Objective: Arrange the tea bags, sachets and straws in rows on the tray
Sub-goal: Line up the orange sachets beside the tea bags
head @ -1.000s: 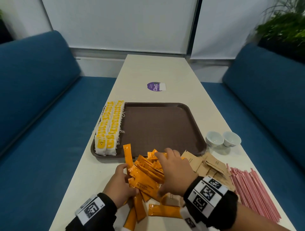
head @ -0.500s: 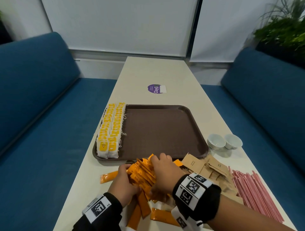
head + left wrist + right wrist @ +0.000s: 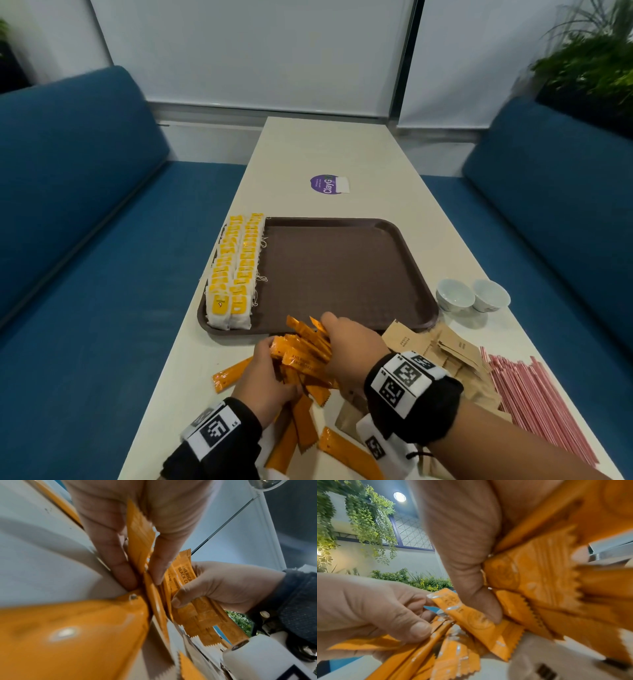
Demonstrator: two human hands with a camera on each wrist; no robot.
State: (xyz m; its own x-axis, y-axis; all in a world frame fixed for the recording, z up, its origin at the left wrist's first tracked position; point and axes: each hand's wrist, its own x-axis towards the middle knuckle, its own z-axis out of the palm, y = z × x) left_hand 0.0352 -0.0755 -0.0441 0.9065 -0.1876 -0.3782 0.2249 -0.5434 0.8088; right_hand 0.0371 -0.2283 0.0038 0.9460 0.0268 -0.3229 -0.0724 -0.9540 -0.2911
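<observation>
surface: white table, blue benches | both hands grip orange sachets beside tray

Even, soft indoor light from above; a round ceiling lamp glows in the right wrist view. Head view is fairly sharp, with wide-angle bending toward its edges and faint shadows beneath the hands. Both wrist views are heavily distorted; orange sachets nearest the lens are blurred, with small white glare spots
</observation>
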